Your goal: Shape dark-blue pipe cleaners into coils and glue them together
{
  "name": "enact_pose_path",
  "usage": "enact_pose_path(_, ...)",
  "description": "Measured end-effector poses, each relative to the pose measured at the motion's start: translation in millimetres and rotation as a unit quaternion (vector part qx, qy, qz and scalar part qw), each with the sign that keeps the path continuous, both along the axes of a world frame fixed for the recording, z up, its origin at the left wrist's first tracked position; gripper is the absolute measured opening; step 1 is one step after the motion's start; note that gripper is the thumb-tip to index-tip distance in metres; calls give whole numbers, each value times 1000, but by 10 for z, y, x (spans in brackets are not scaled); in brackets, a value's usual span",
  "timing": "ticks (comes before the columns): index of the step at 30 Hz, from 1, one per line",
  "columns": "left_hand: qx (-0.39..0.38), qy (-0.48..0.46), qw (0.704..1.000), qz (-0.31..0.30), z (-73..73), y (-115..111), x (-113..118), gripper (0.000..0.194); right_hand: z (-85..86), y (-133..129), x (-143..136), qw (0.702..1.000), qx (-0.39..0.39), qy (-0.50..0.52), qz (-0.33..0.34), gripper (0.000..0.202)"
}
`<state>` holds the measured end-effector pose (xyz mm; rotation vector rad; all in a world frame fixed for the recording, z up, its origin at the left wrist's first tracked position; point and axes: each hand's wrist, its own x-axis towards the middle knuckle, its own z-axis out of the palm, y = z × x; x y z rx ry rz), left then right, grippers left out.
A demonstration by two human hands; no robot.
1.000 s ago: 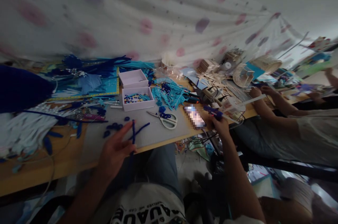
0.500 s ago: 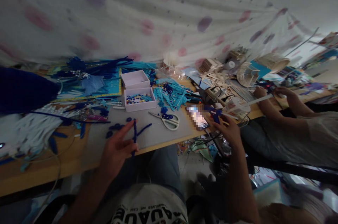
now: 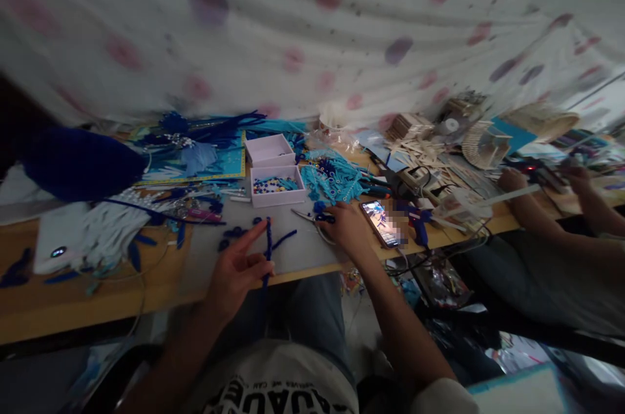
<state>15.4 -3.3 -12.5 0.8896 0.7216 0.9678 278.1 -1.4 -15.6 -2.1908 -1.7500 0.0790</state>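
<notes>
My left hand pinches a dark blue pipe cleaner upright between thumb and fingers, its index finger stretched along it. A short side piece branches off to the right. My right hand reaches over the scissors, covering much of their pale handles. Its bent fingertips are at small dark blue curled pieces; whether one is gripped is hidden. More dark blue coils lie on the grey mat beyond my left hand.
A white box holds beads, with its lid behind. Turquoise pieces lie in a heap. A lit phone and a blue glue gun are right of my hand. Another person's hands work farther right.
My right hand has let go of the glue gun, which now stands on the table, and has moved left to the scissors. My left hand still holds the pipe cleaner. The view has shifted.
</notes>
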Motion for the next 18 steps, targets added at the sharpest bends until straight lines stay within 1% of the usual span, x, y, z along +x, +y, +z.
enact_pose_path(2,-1,3,1000,12,9,-13,-29,66,-49,97,53,999,-33,13,33,22)
enact_pose_path(4,-1,7,1000,19,12,-14,-45,66,-92,139,111,997,-36,34,53,16)
enact_pose_path(5,0,8,1000,19,11,-9,-46,66,-104,145,131,997,-32,40,54,14)
enact_pose_path(7,4,10,1000,15,6,6,-35,67,-102,127,140,998,-19,42,36,16)
enact_pose_path(9,6,11,1000,10,-1,24,-11,67,-64,61,90,998,21,61,4,19)
enact_pose_path(10,6,12,1000,7,-6,32,2,68,-33,11,38,993,58,101,-9,20)
enact_pose_path(11,7,11,1000,3,-11,39,16,68,3,-48,-35,981,98,164,-20,19)
enact_pose_path(12,7,10,1000,-4,-16,44,29,69,43,-112,-126,956,138,258,-24,17)
enact_pose_path(13,8,10,1000,-12,-21,48,41,70,85,-176,-234,915,164,369,-25,18)
enact_pose_path(14,10,9,1000,-20,-26,50,51,71,125,-236,-352,867,157,473,-26,20)
enact_pose_path(15,12,10,999,-29,-30,50,58,72,163,-288,-472,817,151,554,-41,24)
enact_pose_path(16,15,12,999,-36,-33,49,62,74,197,-330,-588,772,144,617,-52,27)
enact_pose_path(17,18,15,999,-43,-36,47,64,75,225,-362,-692,735,132,663,-57,28)
enact_pose_path(18,21,17,998,-48,-38,44,63,76,247,-384,-777,708,116,694,-62,29)
